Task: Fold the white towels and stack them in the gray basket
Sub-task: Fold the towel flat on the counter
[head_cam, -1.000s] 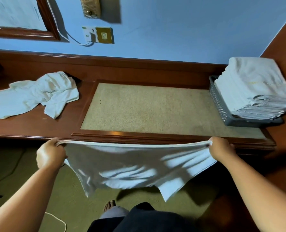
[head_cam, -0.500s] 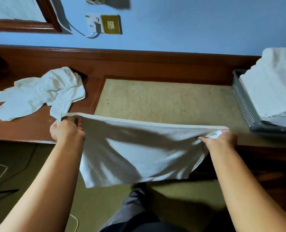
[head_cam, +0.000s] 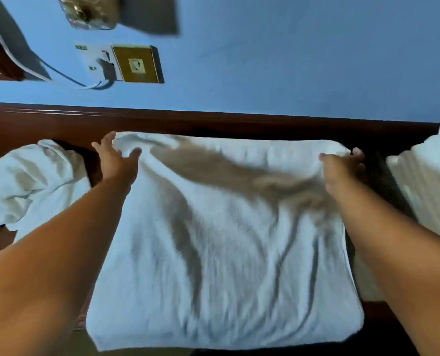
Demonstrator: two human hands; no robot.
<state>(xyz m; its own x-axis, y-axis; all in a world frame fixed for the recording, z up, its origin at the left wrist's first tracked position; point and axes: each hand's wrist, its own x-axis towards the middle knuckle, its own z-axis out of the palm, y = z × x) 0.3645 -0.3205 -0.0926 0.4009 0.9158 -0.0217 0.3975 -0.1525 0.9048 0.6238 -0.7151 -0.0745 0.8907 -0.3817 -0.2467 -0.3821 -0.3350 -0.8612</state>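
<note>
Right hand [head_cam: 341, 168] grips the spread towel's [head_cam: 226, 240] corner; left hand's [head_cam: 117, 160] grip is unclear. One folded stack [head_cam: 429, 181] stands done; crumpled towels [head_cam: 31, 183] remain.

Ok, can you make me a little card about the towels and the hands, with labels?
Big towel: white, wrinkled, spread over the desk
Left hand: at the towel's far left corner, fingers spread; grip unclear in the blur
Right hand: pinches the towel's far right corner
Crumpled towels: on the left, not folded yet
Folded stack: white, on the right
</note>
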